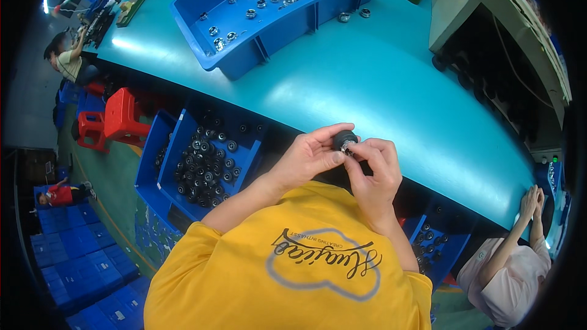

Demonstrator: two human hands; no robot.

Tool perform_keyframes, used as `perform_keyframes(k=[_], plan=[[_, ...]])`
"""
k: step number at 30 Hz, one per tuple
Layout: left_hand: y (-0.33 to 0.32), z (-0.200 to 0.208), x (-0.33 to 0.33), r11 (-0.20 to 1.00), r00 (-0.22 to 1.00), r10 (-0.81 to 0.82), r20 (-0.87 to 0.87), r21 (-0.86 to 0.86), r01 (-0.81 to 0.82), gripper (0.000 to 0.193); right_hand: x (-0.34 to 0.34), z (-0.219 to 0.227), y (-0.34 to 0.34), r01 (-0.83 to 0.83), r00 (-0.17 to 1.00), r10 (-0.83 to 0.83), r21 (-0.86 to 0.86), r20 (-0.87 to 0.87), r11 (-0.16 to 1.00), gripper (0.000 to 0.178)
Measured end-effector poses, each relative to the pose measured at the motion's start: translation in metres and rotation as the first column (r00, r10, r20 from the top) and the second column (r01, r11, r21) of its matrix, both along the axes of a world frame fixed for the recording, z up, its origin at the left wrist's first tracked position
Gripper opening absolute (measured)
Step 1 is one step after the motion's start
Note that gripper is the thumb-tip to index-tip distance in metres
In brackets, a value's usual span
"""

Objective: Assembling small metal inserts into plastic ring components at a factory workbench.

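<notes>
A small round black part (343,139) with a shiny silver bit on its lower side sits between both hands. It is held up just in front of the near edge of the teal bench (379,85). The left hand (309,157) is closed around it, with the thumb and fingers pinching its left side. The right hand (373,168) is curled shut too, and its fingertips press on the silver bit from the right.

Below the near edge, to the left of the hands, a blue bin (208,159) holds many more black round parts. At the far left corner of the bench, a long blue tray (269,18) holds small silver rings.
</notes>
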State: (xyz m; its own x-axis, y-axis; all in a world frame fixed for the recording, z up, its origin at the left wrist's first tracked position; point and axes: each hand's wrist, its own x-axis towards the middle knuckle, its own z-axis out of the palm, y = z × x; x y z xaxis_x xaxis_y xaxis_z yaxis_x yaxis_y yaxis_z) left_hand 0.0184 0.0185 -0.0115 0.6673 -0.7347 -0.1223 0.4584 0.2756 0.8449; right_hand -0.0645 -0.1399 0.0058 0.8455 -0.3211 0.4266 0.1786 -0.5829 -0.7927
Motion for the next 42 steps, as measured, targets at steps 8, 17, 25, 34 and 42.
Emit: perform_keyframes(k=[8,17,25,34,42], plan=[[-0.011,0.004,-0.007,0.986,0.989,0.143,0.045,0.076,-0.146,0.045,-0.001,-0.003,0.0,-0.079,0.985,0.152,0.574,-0.081,0.815,0.039],[-0.006,-0.005,-0.011,0.974,0.945,0.166,0.281,0.105,-0.202,0.035,0.0,-0.016,-0.009,-0.176,0.947,0.295,0.566,-0.124,0.805,0.044],[-0.01,0.0,-0.02,0.931,0.857,0.252,0.449,0.129,-0.341,0.028,-0.005,-0.014,0.003,-0.107,0.984,0.162,0.483,-0.074,0.869,0.036],[-0.008,-0.004,-0.006,0.979,0.976,0.187,0.109,0.055,-0.194,0.03,0.002,-0.013,0.005,-0.114,0.972,0.222,0.668,-0.078,0.736,0.032],[-0.011,0.0,-0.015,0.951,0.905,0.24,0.351,0.102,-0.291,0.025,-0.003,-0.015,0.013,-0.088,0.984,0.174,0.756,-0.034,0.649,0.035]])
